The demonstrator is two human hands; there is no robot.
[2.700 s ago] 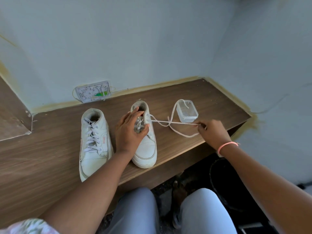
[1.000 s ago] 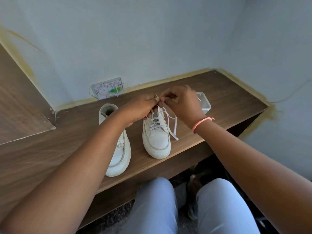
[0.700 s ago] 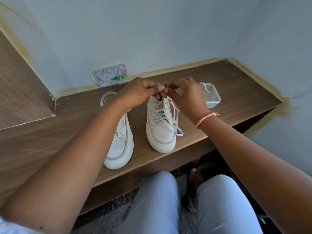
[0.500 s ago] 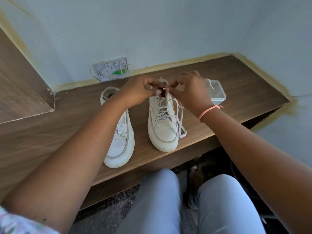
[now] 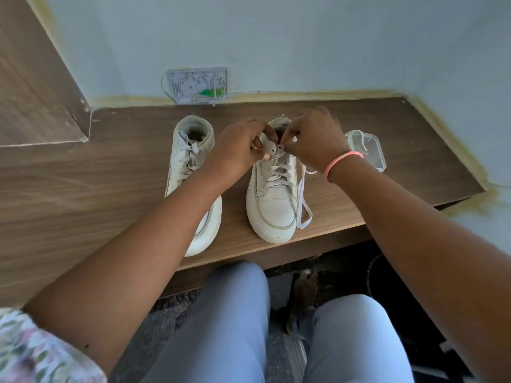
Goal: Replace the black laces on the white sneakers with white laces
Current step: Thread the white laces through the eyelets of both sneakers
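Left sneaker, on the wooden shelf: white lace fitted through all visible eyelets.
Right sneaker, beside it: white lace crossed up the front, loose length trailing off its right side.
Left hand: fingers pinching the top eyelet flap.
Right hand: fingers curled, pinching the lace end there.
Black laces: none seen.
Remaining, by judgement: top eyelets, then tying.
Clear plastic box: far right.

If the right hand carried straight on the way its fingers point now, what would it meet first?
The right hand points leftward over the right sneaker's collar, pinching the white lace. Straight on, it would probably meet the left hand's fingertips first; they already look nearly touching, though depth is unclear.
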